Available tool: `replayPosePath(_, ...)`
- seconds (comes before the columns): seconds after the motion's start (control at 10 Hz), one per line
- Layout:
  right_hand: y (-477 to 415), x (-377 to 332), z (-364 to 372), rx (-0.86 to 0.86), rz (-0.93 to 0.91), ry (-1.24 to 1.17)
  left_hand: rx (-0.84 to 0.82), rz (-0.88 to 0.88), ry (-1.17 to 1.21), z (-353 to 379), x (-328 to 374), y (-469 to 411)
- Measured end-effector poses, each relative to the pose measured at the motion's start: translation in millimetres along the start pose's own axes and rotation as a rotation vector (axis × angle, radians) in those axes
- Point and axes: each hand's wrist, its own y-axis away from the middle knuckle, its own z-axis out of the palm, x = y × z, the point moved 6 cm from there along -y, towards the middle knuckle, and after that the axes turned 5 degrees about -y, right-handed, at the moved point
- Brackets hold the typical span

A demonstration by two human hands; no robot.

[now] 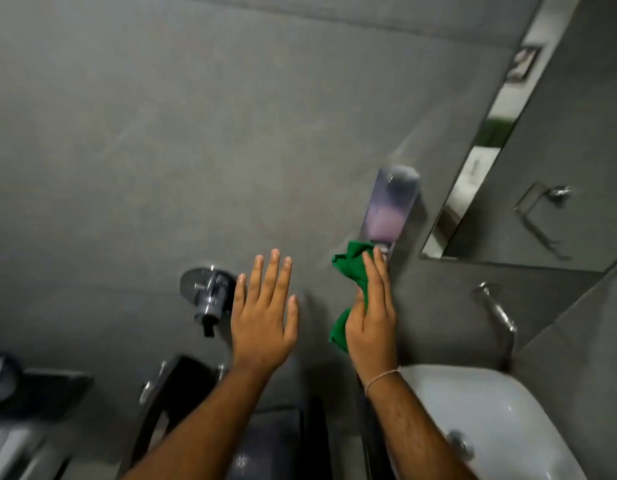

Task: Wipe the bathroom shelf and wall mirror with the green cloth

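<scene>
— Where's the green cloth (pixel 352 271)?
— In my right hand (pixel 371 327), grip closed around it, at the soap dispenser (pixel 392 206); left hand (pixel 264 320) open, empty. I'd bunch it flatter, then sweep right onto the mirror (pixel 542 174).

Grey tiled wall (pixel 161 133), white basin (pixel 501 410) lower right, chrome tap (pixel 497 313), wall valve (pixel 206 292)

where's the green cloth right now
The green cloth is in the right hand, right of centre in the head view, pressed toward the grey wall just below the soap dispenser and left of the mirror.
</scene>
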Motion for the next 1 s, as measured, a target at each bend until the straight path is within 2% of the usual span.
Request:
replayPosePath(0.1,73,41,29,-0.147,0.130,0.027,-0.166,-0.036,-0.027,44,-27,71)
replayPosePath(0.2,186,109,80,-0.433,0.296,0.092,-0.391,-0.059,-0.054,113,-59,178)
replayPosePath(0.4,353,233,164,-0.694,0.590,0.157,-0.667,-0.142,-0.098,213,-106,342)
replayPosePath(0.5,391,274,201,-0.727,0.642,0.203,-0.709,-0.179,-0.065,245,-120,386)
replayPosePath(0.7,453,377,299,-0.837,0.611,0.367,-0.815,-0.238,-0.003,312,-143,461)
replayPosePath(0.8,477,416,332,-1.030,0.604,0.507,-0.811,-0.224,0.006,331,-150,471)
replayPosePath(0.9,484,417,333,-1.159,0.561,0.560,-0.816,-0.212,-0.028,336,-155,466)
replayPosePath(1.0,461,400,305,-1.074,0.462,0.651,-0.825,-0.193,-0.043,324,-151,443)
